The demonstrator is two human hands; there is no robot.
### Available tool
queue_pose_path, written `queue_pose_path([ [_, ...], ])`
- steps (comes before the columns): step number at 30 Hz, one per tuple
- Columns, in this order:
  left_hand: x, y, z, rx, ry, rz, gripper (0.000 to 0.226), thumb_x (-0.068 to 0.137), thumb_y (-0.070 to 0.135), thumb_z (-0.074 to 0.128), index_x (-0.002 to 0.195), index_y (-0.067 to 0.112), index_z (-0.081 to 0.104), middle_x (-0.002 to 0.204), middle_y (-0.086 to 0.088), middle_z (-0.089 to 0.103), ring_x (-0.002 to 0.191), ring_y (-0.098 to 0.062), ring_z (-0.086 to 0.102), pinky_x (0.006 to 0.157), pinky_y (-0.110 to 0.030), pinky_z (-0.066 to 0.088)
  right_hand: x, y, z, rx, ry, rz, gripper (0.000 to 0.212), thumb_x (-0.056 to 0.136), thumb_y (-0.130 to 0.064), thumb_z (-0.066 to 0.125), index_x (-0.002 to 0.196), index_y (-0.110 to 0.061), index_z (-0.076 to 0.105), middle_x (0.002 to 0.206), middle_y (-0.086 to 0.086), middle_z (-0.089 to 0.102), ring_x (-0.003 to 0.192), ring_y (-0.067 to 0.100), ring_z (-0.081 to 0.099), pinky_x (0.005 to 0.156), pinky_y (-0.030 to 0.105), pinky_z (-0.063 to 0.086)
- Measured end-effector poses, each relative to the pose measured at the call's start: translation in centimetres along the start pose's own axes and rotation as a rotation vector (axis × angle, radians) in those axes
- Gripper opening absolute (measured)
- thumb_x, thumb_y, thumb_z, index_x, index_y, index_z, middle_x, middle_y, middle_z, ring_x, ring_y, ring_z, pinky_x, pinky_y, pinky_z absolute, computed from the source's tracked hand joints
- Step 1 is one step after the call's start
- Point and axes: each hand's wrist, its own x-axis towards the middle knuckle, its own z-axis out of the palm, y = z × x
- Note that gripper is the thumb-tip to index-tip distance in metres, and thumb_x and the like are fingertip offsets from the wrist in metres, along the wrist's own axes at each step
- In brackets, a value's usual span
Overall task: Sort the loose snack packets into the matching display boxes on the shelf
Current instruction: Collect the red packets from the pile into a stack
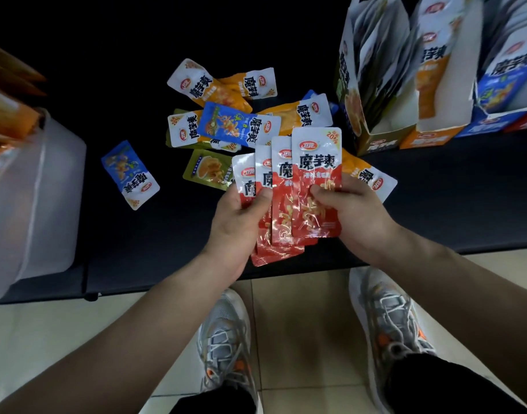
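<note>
From my remote seat I see both hands over the front edge of the black shelf (137,234): the left hand (238,222) grips a fan of red packets (281,186) with its thumb across them, and the right hand (355,216) pinches the front red packet (316,162) low down. Behind them lies a loose pile (238,127) of orange, blue and green packets, and the display boxes (375,85) stand at the right rear, with what looks like a red box (525,122) barely showing at the far edge. I would square the fan into one level stack before carrying it there, so nothing slips out.
</note>
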Motion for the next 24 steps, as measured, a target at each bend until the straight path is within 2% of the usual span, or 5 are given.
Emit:
queue_pose_path([
  [6,-0.8,1.2,3.0,-0.083,-0.082,-0.064,0.022,0.099,0.025,0.062,0.120,0.021,0.062,0.105,-0.002,0.077,0.100,-0.021,0.073,0.081,-0.033,0.059,-2.1,0.2,1.0,-0.113,0.020,-0.029,0.026,0.097,-0.005,0.052,0.103,-0.024,0.069,0.093,-0.003,0.077,0.092,0.018,0.073,0.091,0.043,0.056],
  [9,-0.7,1.9,5.0,0.080,-0.161,-0.026,0.042,0.082,0.033,0.070,0.122,0.028,0.058,0.115,0.000,0.073,0.107,-0.017,0.070,0.092,-0.035,0.055,-2.6,-0.8,0.4,-0.169,-0.012,-0.066,0.034,0.099,-0.006,0.046,0.112,-0.030,0.066,0.096,-0.012,0.076,0.092,0.005,0.071,0.081,0.025,0.055],
  [12,-0.3,3.8,6.8,0.226,-0.234,0.002,0.042,0.092,0.025,0.068,0.132,0.024,0.054,0.116,0.002,0.071,0.109,-0.016,0.069,0.098,-0.037,0.053,-2.6,-2.7,-2.3,-0.301,-0.004,-0.133,0.039,0.098,-0.005,0.046,0.125,-0.026,0.064,0.107,-0.007,0.074,0.096,0.002,0.069,0.080,0.017,0.054],
  [17,-0.1,8.9,10.7,0.446,-0.312,0.045,0.026,0.090,0.021,0.073,0.113,0.031,0.066,0.101,0.008,0.077,0.094,-0.012,0.074,0.090,-0.037,0.057,-3.7,-6.9,-8.2,-0.590,0.048,-0.263,0.024,0.098,-0.018,0.053,0.099,-0.036,0.068,0.097,-0.016,0.073,0.093,0.000,0.067,0.085,0.028,0.052],
  [24,2.3,14.7,23.1,0.658,-0.312,0.261,0.030,0.077,0.022,0.082,0.099,0.031,0.064,0.093,0.011,0.074,0.085,-0.011,0.071,0.079,-0.034,0.058,-3.7,-10.4,-17.3,-0.601,0.406,-0.338,0.018,0.094,-0.025,0.052,0.088,-0.032,0.067,0.080,-0.010,0.071,0.080,0.010,0.067,0.082,0.039,0.054],
])
